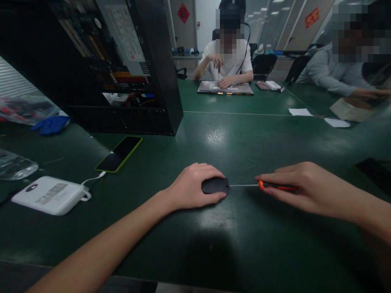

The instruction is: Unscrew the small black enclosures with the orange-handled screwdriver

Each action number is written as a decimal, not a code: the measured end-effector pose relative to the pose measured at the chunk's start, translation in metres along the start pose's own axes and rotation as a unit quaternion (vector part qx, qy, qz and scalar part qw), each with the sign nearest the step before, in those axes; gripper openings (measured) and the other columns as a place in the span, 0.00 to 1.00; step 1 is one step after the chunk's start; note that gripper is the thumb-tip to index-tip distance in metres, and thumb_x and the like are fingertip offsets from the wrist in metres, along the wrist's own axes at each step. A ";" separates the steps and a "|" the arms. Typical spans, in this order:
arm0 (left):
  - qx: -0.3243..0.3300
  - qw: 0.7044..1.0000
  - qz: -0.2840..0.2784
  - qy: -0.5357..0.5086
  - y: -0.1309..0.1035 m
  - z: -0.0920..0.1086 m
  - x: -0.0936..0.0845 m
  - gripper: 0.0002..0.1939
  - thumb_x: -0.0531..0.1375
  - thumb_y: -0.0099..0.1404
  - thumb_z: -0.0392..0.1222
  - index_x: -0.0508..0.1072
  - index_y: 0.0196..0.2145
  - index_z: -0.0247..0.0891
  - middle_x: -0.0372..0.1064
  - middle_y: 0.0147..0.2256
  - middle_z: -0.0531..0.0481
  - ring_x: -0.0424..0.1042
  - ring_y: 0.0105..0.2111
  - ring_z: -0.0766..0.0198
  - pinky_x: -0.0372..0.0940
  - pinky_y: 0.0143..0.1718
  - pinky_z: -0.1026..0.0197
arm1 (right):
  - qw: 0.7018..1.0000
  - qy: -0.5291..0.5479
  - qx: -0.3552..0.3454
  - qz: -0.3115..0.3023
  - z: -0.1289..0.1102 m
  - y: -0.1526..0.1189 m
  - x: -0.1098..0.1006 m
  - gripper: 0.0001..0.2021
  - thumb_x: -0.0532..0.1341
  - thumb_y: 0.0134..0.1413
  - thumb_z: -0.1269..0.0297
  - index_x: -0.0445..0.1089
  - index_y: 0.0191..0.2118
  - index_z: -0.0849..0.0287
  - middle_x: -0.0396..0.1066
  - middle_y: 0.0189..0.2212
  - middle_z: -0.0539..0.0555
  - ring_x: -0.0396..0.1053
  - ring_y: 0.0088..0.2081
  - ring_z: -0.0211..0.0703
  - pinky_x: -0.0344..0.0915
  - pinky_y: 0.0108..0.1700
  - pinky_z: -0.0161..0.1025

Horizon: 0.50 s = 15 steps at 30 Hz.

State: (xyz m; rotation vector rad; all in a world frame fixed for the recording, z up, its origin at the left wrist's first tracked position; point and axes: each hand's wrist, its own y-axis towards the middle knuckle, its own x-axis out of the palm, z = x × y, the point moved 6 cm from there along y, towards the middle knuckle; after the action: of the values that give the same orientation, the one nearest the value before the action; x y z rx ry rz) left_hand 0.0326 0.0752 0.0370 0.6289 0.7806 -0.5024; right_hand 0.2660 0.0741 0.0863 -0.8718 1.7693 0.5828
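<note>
Black mouse held fast, slim screwdriver levelled at its front edge

From where I stand, the left hand point(191, 185) curls around a black, rounded plastic computer mouse point(214, 186), fingers over the far side and thumb along the near one, pinning it to the dark green, glossy surface point(244, 152). Just to that hand's right, the right hand point(311, 183) pinches an orange-and-black screwdriver point(282, 187) close to the collar. Its thin metal shaft runs nearly level to the notched end of the mouse; whether the tip touches or stops just short, I can't tell.

To work that edge well, I'd keep the shaft in line with the mouse and press gently, turning or prying in small moves. The left thumb and fingertips should stay off the tip's path, since a slip would run straight toward that palm.

As for writing, little can be made out. Left of the left hand, a white, rounded plastic power bank point(58, 203) carries a dark round badge and a greyish printed panel, both illegible to me. Ahead of it lies a lime-edged black phone point(119, 154), its screen dark. Farther ahead of the left hand, the open black metal computer case point(166, 85) shows a pale label point(128, 34) crowded with tiny print. Well beyond both hands, a red paper diamond point(183, 14) bears a character too blurred to read.
</note>
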 end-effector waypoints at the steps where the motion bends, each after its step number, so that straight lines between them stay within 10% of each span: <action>1: -0.001 1.000 0.000 0.003 -0.001 0.000 0.000 0.19 0.69 0.65 0.49 0.77 0.51 0.40 0.80 0.49 0.47 0.78 0.49 0.53 0.66 0.53 0.50 | 1.000 0.004 -0.002 -0.005 -0.003 0.001 0.001 0.15 0.56 0.72 0.61 0.79 0.52 0.54 0.81 0.46 0.56 0.80 0.39 0.43 0.72 0.41 0.39; 15: 0.020 1.000 0.002 -0.008 -0.006 -0.002 0.003 0.19 0.70 0.65 0.48 0.77 0.51 0.40 0.80 0.48 0.47 0.78 0.49 0.54 0.66 0.51 0.52 | 0.999 -0.006 -0.037 0.009 0.001 -0.007 0.000 0.15 0.57 0.72 0.60 0.78 0.56 0.53 0.82 0.44 0.52 0.79 0.35 0.38 0.71 0.36 0.33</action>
State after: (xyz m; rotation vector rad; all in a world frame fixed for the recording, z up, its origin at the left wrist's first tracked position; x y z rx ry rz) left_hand 0.0300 0.0716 0.0318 0.6614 0.7555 -0.5201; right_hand 0.2725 0.0709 0.0862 -0.9033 1.7555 0.6680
